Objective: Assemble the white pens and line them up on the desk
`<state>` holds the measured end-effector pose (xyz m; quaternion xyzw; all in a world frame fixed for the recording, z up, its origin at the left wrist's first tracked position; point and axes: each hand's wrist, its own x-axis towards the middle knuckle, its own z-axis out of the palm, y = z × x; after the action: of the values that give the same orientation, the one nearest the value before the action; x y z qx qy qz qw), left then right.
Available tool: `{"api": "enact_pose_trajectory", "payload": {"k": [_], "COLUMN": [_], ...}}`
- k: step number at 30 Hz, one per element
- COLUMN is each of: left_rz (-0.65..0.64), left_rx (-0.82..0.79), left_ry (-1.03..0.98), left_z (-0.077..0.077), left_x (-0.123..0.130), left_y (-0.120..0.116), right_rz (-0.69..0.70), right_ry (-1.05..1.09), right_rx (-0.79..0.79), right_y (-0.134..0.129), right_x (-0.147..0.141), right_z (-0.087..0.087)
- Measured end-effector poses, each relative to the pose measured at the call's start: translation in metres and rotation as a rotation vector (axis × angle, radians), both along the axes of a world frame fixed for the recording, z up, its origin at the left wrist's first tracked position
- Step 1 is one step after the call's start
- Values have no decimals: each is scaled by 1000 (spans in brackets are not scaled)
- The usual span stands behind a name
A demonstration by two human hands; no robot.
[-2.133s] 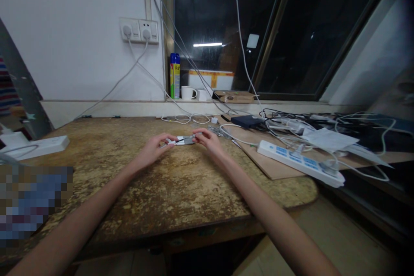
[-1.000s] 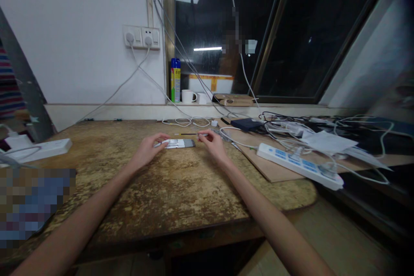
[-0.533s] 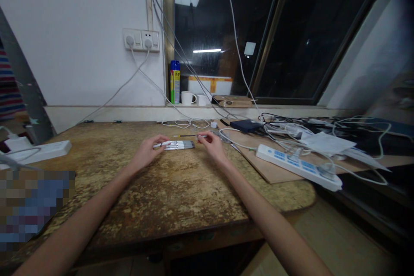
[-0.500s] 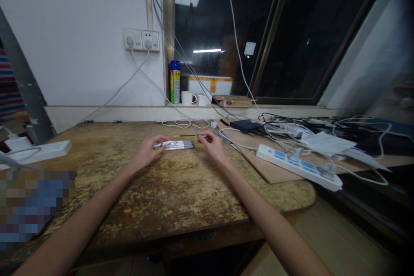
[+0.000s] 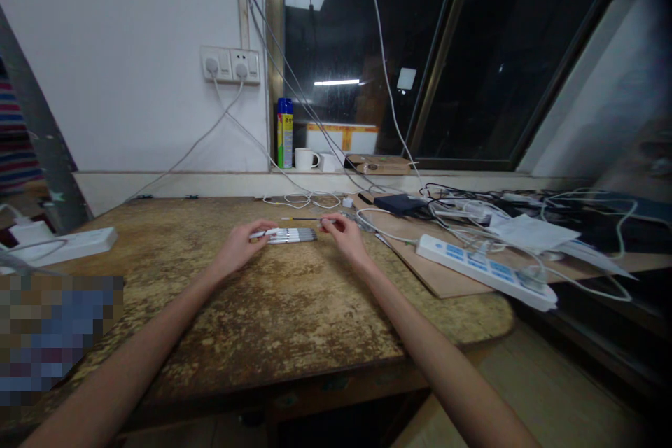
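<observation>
Several white pens with grey ends (image 5: 295,235) lie side by side on the worn wooden table (image 5: 283,308). At their left end my left hand (image 5: 246,243) is closed, with a white pen barrel (image 5: 264,232) between thumb and fingers. My right hand (image 5: 341,232) is on the other side of the row, its thumb and fingertips pinched on a small pale piece too small to name. A thin dark refill-like stick with a yellowish end (image 5: 300,218) lies just behind the row, near my right fingertips.
On the right a white power strip (image 5: 486,271) rests on a brown board (image 5: 420,269), with a dark box (image 5: 402,204), tangled cables and papers (image 5: 535,232) behind. Another power strip (image 5: 84,246) is at the left. A spray can (image 5: 284,133) and a mug (image 5: 305,158) stand on the windowsill.
Hardly anything differs. Both hands keep their places and grips; the view has shifted very slightly.
</observation>
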<state>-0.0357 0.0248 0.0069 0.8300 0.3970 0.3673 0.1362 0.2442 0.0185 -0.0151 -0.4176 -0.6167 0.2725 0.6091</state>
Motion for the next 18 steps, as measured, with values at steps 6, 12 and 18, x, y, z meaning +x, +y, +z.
{"api": "enact_pose_trajectory", "payload": {"k": [6,12,18], "left_rz": [33,9,-7], "left_rx": [13,1,7], "left_ry": [1,-7,-14], "left_z": [0,2,0], "left_x": [0,2,1], "left_y": [1,-1,1], "right_rz": [25,57,72], "right_ry": [-4,-2,13], "right_rx": [10,15,-5], "right_y": [1,1,-1], "right_x": [0,0,-1], "right_z": [-1,-1,2]}}
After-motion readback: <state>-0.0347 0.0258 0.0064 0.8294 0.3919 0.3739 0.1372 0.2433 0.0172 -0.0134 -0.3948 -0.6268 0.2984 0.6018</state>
